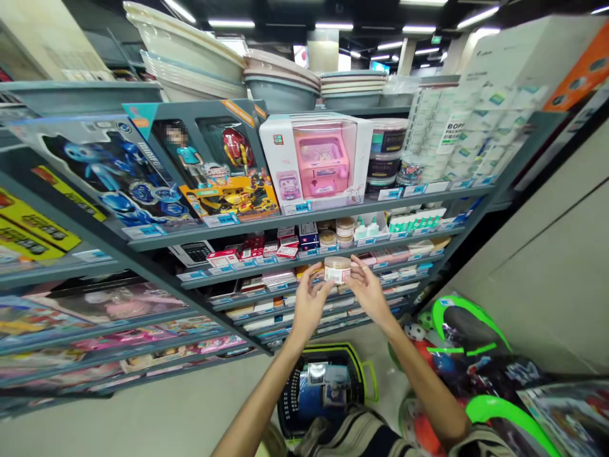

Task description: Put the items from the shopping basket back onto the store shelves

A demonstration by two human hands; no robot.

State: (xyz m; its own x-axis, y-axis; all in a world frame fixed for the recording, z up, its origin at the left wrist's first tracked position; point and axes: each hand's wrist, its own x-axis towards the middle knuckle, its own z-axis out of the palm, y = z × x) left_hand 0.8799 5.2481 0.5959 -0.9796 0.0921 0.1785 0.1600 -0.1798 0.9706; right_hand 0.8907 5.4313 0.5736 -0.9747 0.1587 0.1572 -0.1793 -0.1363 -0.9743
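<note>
A small round tub [337, 270] with a clear lid and a white barcode label is held upright between both hands, in front of the shelves. My left hand [310, 297] grips its left side with thumb and fingers. On its other side my right hand [367, 291] is closed, the thumb near the label. What fills the tub is too small to make out, though it looks tan. Similar round tubs [345, 230] stand stacked on the shelf just behind, beside small red boxes [252, 246] and white glue-like bottles [372, 226].
A black shopping basket [288, 406] with a green-yellow rim stands on the floor below, with blue packaged goods inside. Boxed toys [326, 162] line the upper shelf, under stacked plastic basins [280, 89]. Balls and green-rimmed items [469, 317] crowd the floor at right, near a wall.
</note>
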